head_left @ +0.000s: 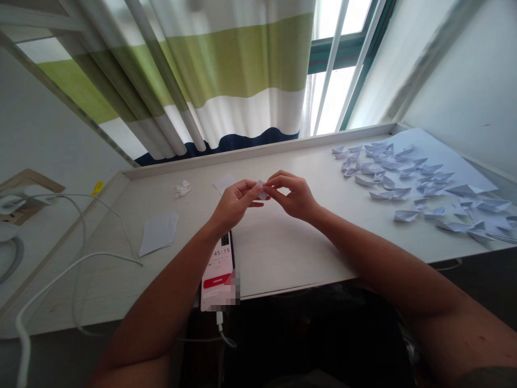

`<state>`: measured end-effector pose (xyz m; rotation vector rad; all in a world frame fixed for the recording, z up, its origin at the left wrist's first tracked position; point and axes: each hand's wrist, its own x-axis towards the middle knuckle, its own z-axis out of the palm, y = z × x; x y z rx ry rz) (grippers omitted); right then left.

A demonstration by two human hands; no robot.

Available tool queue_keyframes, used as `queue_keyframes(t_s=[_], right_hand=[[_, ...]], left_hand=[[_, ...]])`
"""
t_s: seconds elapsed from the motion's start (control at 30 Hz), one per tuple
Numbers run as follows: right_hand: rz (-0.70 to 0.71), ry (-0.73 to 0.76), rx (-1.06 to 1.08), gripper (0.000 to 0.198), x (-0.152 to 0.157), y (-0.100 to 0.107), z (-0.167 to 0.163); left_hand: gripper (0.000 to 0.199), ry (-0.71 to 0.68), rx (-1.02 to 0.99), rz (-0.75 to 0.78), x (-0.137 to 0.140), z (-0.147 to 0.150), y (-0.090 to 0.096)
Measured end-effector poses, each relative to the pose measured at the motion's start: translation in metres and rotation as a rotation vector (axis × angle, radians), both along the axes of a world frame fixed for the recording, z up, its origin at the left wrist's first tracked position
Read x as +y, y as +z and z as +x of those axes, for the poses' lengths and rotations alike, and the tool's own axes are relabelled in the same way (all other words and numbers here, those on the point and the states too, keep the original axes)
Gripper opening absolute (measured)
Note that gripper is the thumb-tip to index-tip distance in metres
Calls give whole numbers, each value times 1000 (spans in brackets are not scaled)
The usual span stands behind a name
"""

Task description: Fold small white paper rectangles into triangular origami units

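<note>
Between my two hands, above the middle of the table, is a small folded piece of white paper (262, 190). My left hand (236, 203) pinches its left side between thumb and fingers. From the right, my right hand (291, 195) pinches its other edge with thumb and forefinger. The fingers cover part of the paper, so its exact folded shape cannot be made out. Behind my left hand lies a flat sheet of white paper (223, 183), partly hidden. Below my left wrist a phone (218, 269) with a lit screen rests at the table's front edge.
Many folded paper boats (404, 167) spread over the table's right side, some on a large white sheet (436, 148). At left lie a stack of white paper (159, 233) and a crumpled scrap (183, 188). White cables (81, 269) cross the left edge. A curtain (242, 64) hangs behind.
</note>
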<state>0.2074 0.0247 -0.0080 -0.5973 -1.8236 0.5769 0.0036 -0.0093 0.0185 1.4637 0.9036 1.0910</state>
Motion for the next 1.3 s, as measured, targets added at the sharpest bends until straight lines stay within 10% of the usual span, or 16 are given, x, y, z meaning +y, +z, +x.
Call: queue_keyframes(t_s=[0.6, 1.3], right_hand=[[-163, -85, 115, 39, -3, 0, -5], [-193, -34, 185, 42, -7, -1, -9]], left_hand=[[36, 270, 269, 381, 0, -4, -4], [41, 232, 19, 128, -1, 3, 1]])
